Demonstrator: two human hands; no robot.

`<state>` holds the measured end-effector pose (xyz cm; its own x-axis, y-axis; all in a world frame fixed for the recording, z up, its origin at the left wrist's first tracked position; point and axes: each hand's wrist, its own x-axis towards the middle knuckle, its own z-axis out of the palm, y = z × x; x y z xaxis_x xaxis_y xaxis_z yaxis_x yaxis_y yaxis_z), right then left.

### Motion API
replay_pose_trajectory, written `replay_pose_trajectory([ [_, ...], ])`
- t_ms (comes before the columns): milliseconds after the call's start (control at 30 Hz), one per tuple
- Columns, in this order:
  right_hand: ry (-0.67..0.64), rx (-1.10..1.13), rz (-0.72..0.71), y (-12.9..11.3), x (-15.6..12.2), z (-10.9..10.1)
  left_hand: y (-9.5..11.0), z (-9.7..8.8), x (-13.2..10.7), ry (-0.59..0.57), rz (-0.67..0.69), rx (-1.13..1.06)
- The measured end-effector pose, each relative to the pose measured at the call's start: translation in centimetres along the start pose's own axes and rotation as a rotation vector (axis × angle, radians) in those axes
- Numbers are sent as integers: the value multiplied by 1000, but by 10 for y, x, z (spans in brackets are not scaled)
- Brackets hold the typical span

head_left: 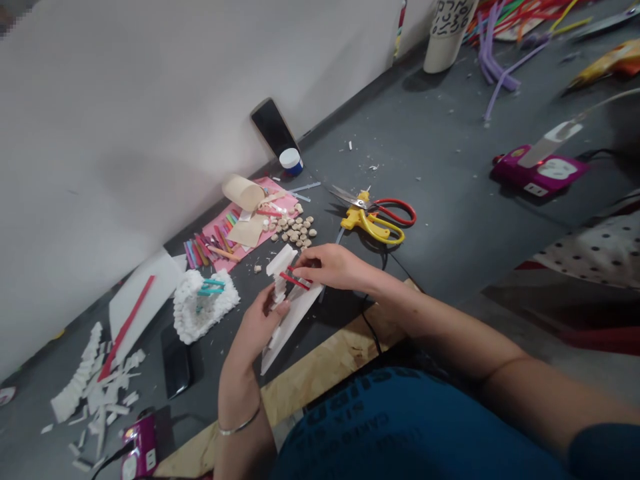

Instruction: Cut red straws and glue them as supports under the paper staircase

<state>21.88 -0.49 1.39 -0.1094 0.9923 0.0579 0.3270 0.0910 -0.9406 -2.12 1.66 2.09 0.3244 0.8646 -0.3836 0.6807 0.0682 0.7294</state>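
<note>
My left hand [259, 325] grips a white foam piece [280, 267] that stands on a white foam board [293, 319] lying on the grey floor. My right hand [331, 266] reaches in from the right and pinches a red stick [294, 281] against the foam piece. Both hands are closed on what they hold. Left of them sits a small white foam model [200, 312] with teal sticks on top.
Red-handled scissors [390, 208] and a yellow glue gun [367, 223] lie beyond my hands. Coloured sticks and wooden discs [295, 230] lie on pink paper [230, 235]. Foam scraps [95, 393] and a dark phone [176, 363] lie left. A pink power strip [543, 172] lies right.
</note>
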Motion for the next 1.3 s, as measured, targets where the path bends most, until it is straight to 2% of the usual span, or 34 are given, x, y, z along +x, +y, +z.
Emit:
replay_pose_trajectory([
  [233,-29,-173,5,-11,-4,-5,-1,3,0,105,2,65],
  [400,-35,-241,34,-15,-5,-2,1,3,-2,109,-16,219],
  [533,-46,-201,22,-10,-4,-2,3,3,-3,130,-8,256],
  [700,-31,-46,21,2,-2,-8,8,2,-3,193,-35,319],
  [867,37,-65,9,15,1,-8,16,3,-3,294,-44,416],
  [1167,106,-400,-131,29,-1,9,16,10,0,523,-131,684],
  [1300,123,-493,-145,28,-1,20,9,15,4,570,-110,760],
])
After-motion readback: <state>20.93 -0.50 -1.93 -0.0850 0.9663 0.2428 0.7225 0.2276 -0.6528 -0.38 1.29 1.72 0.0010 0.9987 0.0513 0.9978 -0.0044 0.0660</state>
